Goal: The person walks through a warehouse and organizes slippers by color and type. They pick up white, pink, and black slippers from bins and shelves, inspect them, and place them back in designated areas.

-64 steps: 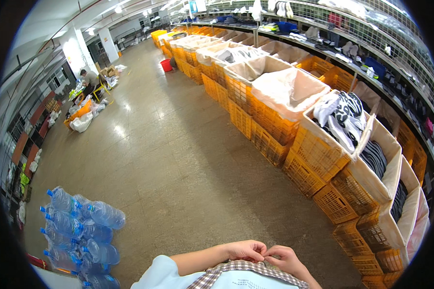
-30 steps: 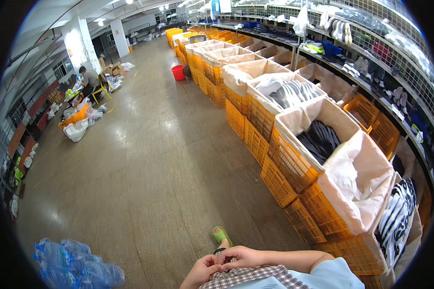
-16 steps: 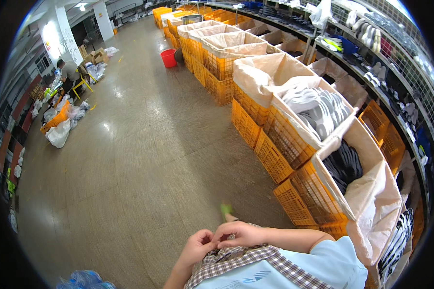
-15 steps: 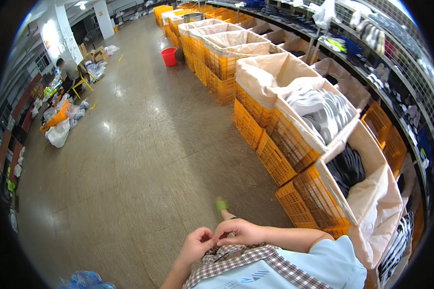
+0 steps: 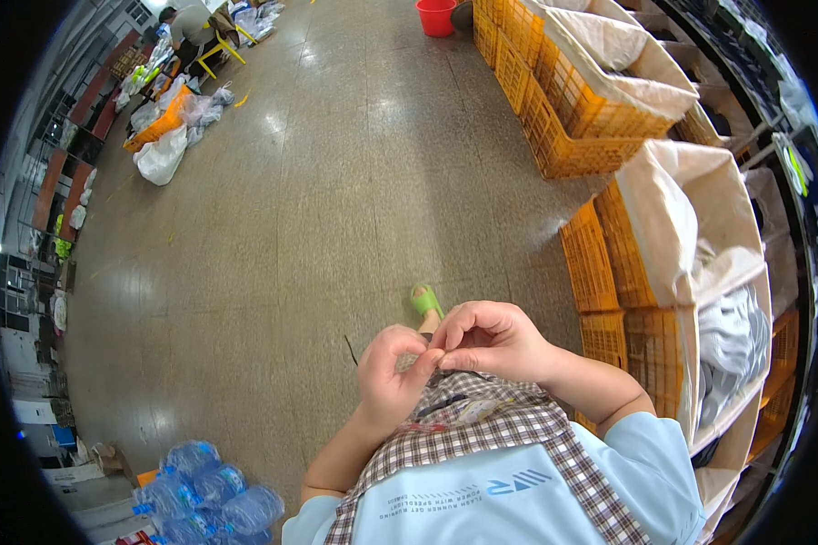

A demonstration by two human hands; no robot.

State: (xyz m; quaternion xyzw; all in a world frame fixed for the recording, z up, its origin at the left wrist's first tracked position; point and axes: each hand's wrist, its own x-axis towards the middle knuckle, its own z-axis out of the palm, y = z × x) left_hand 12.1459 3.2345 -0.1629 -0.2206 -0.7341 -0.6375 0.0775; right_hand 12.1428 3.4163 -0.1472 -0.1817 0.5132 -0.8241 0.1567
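Before the checked apron [image 5: 495, 431], the left hand [image 5: 391, 377] and right hand [image 5: 504, 345] are held with fingers [image 5: 471, 317] curled and tips meeting; whether anything is gripped cannot be told. The apron is worn over a pale blue shirt [image 5: 432, 504], beside orange crates [image 5: 595, 272].

Crates [image 5: 629, 238] and bottles [image 5: 218, 488] on a floor [image 5: 309, 227]
Crates line its right edge, bottles its near left corner; a red bucket [image 5: 437, 19] stands beside far crates.
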